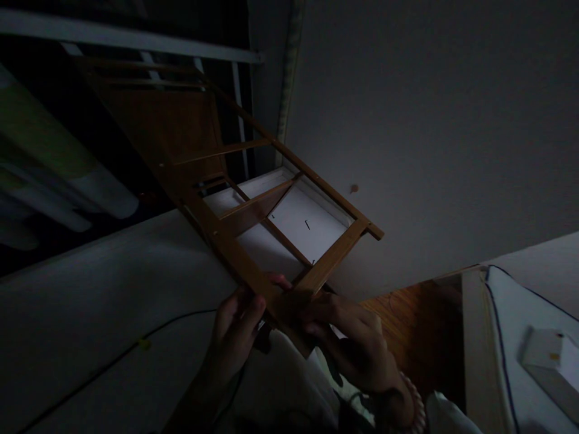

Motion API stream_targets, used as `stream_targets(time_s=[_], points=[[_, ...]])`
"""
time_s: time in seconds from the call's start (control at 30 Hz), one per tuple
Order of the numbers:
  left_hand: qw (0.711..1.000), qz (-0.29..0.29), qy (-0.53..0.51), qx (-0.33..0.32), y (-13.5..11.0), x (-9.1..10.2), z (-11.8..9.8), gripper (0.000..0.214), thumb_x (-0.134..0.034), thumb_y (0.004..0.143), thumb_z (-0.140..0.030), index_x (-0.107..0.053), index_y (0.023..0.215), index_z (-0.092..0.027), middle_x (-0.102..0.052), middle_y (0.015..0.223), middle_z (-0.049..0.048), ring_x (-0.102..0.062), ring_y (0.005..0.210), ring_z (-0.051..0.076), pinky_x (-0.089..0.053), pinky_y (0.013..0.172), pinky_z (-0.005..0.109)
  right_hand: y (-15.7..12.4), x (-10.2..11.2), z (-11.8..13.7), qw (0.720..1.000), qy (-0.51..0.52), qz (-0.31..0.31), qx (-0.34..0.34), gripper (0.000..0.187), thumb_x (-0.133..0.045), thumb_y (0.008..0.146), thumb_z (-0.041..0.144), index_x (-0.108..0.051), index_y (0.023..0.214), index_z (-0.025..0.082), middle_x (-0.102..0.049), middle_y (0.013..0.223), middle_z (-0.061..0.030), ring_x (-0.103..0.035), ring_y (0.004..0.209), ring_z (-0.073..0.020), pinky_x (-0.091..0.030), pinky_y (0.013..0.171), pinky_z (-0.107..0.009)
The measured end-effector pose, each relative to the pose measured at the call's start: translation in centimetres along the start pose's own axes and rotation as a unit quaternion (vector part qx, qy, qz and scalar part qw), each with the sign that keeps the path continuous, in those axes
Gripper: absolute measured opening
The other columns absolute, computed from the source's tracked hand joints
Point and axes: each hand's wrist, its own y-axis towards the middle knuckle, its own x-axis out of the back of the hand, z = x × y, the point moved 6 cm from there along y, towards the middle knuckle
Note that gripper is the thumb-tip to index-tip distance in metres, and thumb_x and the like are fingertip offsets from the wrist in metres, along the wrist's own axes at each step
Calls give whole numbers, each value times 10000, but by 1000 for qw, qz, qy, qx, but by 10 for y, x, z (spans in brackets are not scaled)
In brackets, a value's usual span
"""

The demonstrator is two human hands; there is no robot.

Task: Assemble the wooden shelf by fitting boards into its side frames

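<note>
A brown wooden shelf frame (pixel 239 253) stretches from near my body toward the upper left, with crossbars and a solid panel (pixel 176 120) at its far end. My left hand (pixel 239 319) wraps around the near end of its left rail, thumb on top. At the near corner, where a crossbar (pixel 337 253) meets that rail, my right hand (pixel 350 334) has its fingers curled in against the wood. What sits between those fingers is hidden. Seen through the frame, an L-shaped hex key (pixel 307 224) and small dark screws (pixel 313 262) lie on a white rimmed surface (pixel 294 205).
The room is dim. A white rail (pixel 136 42) crosses behind the frame's far end, and rolled material (pixel 58 150) lies at left. A black cable (pixel 113 364) runs along the pale surface. At right are wooden flooring (pixel 398 319) and a white box (pixel 552 364) on a light pad.
</note>
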Motion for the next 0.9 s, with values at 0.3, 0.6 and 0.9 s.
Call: stream_targets(time_s=[0.3, 0.6, 0.9], points=[[999, -47, -17, 16, -4, -3, -3, 273, -647, 663, -362, -599, 854, -172, -602, 868, 43, -550, 848, 169, -459, 728, 219, 4, -5, 2, 1000, -20, 19, 13, 116, -513, 803, 105, -556, 910, 116, -582, 792, -60, -555, 757, -116, -471, 646, -214], [1000, 2, 1, -10, -2, -3, -2, 274, -618, 690, -385, -600, 859, -169, -588, 870, 54, -543, 841, 179, -437, 764, 243, 3, -7, 6, 997, -54, 42, 36, 174, -481, 827, 107, -548, 984, 140, -583, 867, -68, -544, 803, -122, -472, 664, -224], [1000, 6, -19, -16, -3, -15, -10, 255, -601, 698, -384, -601, 814, -157, -573, 834, 59, -525, 851, 187, -432, 765, 259, 5, -7, 29, 971, -181, 105, 120, 230, -376, 875, 135, -549, 1011, 69, -610, 907, -118, -539, 899, -177, -493, 702, -275]])
